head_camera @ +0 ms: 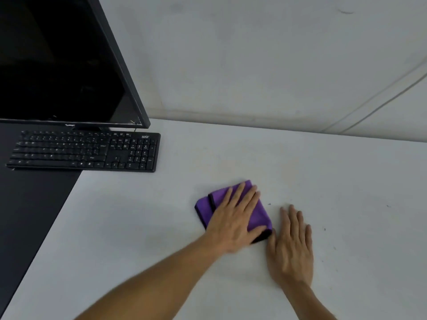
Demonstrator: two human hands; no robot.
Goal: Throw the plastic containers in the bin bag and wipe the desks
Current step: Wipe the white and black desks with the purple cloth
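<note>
A folded purple cloth (258,214) with a dark edge lies on the white desk (300,169), near the middle. My left hand (233,220) presses flat on the cloth with its fingers straight and spread. My right hand (291,243) lies flat on the bare desk just right of the cloth, fingers straight, its thumb at the cloth's corner. No plastic containers or bin bag are in view.
A black keyboard (87,151) sits at the back left in front of a dark monitor (60,58). A black surface (30,204) borders the white desk on the left. A pale wall (254,65) rises behind the desk. Small dark specks (324,229) dot the desk on the right.
</note>
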